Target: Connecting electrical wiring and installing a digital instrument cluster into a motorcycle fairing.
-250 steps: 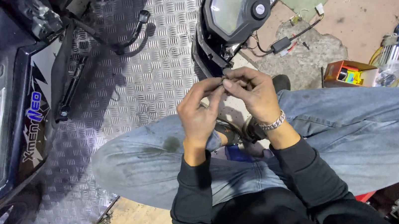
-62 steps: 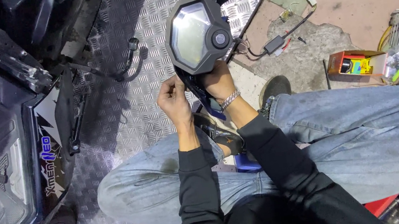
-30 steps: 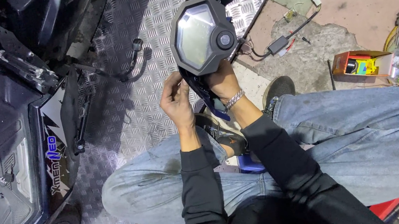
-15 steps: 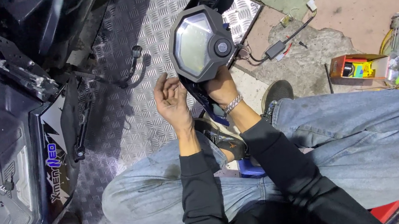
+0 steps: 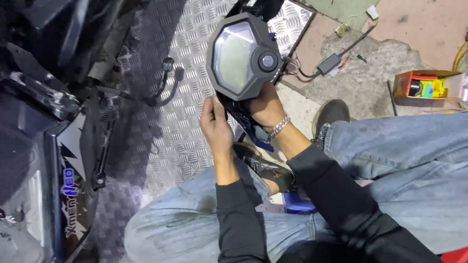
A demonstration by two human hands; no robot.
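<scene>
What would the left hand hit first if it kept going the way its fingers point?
Probably the grey instrument cluster: the left hand points up at its lower left edge, right beside it. Depth is unclear, so it could instead slide past behind it.

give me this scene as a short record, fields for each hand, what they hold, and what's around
left hand: fingers on the lower left edge of the meter's dark panel
right hand: grips under the instrument cluster, holding it upright
cluster: grey housing, screen facing the camera
floor: checker plate
left side: dark scooter body
right side: orange box, small wired module
</scene>
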